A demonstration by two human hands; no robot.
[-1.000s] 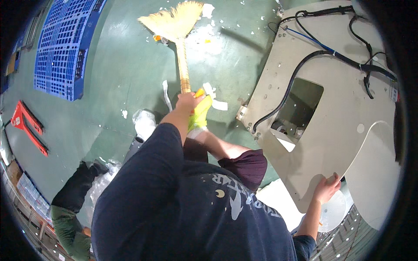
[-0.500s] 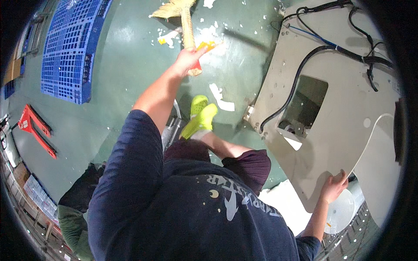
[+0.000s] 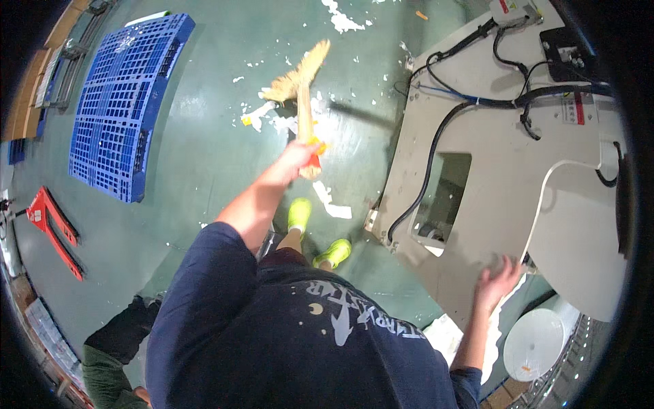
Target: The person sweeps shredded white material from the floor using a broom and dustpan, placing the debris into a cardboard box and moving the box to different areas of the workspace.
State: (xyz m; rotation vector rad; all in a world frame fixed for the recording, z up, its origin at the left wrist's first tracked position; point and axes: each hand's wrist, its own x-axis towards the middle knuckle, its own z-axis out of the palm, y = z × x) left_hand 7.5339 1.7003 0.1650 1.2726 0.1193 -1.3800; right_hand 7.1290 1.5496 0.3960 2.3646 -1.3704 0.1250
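My left hand (image 3: 300,155) is wrapped round the lower end of a straw broom's handle. The broom (image 3: 304,112) has a pale handle with red at its gripped end, and its yellow straw head points away from me over the green floor. White scraps (image 3: 259,116) lie beside and under the broom. On the right, my right hand (image 3: 499,281) is held with fingers apart by the corner of a beige machine panel (image 3: 504,177). Nothing shows in that hand; whether its fingertips touch the panel, I cannot tell.
A blue plastic pallet (image 3: 126,109) and a red pallet jack (image 3: 58,232) are on the left. Black cables (image 3: 432,150) run along the panel. A round white bin (image 3: 535,344) stands at lower right. Another person's green sleeve (image 3: 105,375) shows at lower left.
My feet have moved apart from a crossed stance. My right hand has come off the panel's edge and its fingers have spread. The broom is still in my left hand, lower in view.
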